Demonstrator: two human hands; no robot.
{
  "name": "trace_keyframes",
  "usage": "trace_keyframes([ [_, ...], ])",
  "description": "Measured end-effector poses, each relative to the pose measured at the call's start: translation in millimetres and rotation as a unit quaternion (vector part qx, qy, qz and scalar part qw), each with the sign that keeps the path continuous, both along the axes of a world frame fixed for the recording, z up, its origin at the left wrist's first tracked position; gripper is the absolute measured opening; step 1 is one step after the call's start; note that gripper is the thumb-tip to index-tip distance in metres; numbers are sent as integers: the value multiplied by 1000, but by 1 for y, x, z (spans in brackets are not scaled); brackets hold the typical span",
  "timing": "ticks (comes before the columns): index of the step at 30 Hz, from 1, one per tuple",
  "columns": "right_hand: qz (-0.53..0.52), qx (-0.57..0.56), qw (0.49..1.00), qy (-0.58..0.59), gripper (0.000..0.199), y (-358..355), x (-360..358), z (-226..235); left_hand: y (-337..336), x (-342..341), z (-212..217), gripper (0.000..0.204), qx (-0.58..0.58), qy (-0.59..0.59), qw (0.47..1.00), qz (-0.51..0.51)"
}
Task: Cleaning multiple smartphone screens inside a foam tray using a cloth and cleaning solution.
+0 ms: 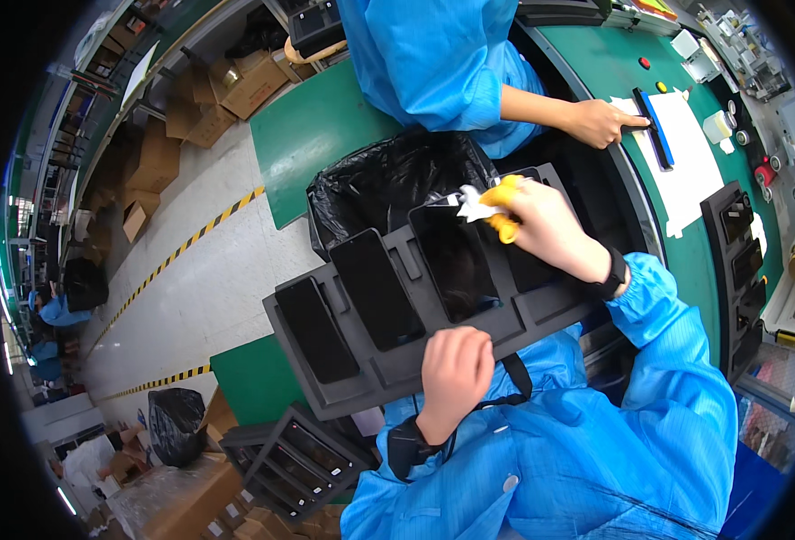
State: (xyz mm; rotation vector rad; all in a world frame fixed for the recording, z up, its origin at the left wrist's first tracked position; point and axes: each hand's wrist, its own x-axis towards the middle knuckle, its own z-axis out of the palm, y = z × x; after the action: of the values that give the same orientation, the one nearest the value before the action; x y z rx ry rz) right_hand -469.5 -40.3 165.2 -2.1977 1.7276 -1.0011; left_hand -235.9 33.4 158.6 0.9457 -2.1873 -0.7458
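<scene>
Work at a dark grey tray [384, 373], seen from above; all places are given relative to this tray. Three flat black devices lie side by side in its recesses: the leftmost device [318, 328], the middle device [377, 292] and the third device [451, 265]. A further dark shape to the right of these is partly covered by the right hand [546, 220]. This hand hangs over the tray's far right part; its grip is closed on a white crumpled piece [476, 207] at the upper end of the third device, with yellow coverings [503, 193] on the fingertips. The left hand [457, 364], fingers curled, is at the tray's near edge, just below the third device; whether its grip clasps the rim cannot be told. Just beyond the tray is a black plastic bag [343, 189]. To the tray's right runs a green bench [586, 63], bearing a white sheet [690, 184] and a blue bar [654, 130], which a co-worker's hand [598, 123] reaches with one extended finger. Farther right on the bench stands a second tray [712, 236].
</scene>
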Motion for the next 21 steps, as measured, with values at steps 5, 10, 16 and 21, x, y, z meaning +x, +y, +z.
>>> trace_keyframes([
  [5, 177, 33, 958, 221, 28, -2, 16, -14, 12, 14, -37, 18, -101, -62, 989, -86],
  [10, 142, 16, 971, 190, 31, -19, 11, -17, 6, 10, -31, 18, -6, -34, 993, -116],
  [16, 18, 13, 993, 113, 25, -52, -18, -2, 5, 11, -32, 18, 3, -13, 993, -116],
  [21, 167, 134, 973, 81, 28, -4, 3, -11, 5, 10, -31, 18, 15, 13, 994, -110],
])
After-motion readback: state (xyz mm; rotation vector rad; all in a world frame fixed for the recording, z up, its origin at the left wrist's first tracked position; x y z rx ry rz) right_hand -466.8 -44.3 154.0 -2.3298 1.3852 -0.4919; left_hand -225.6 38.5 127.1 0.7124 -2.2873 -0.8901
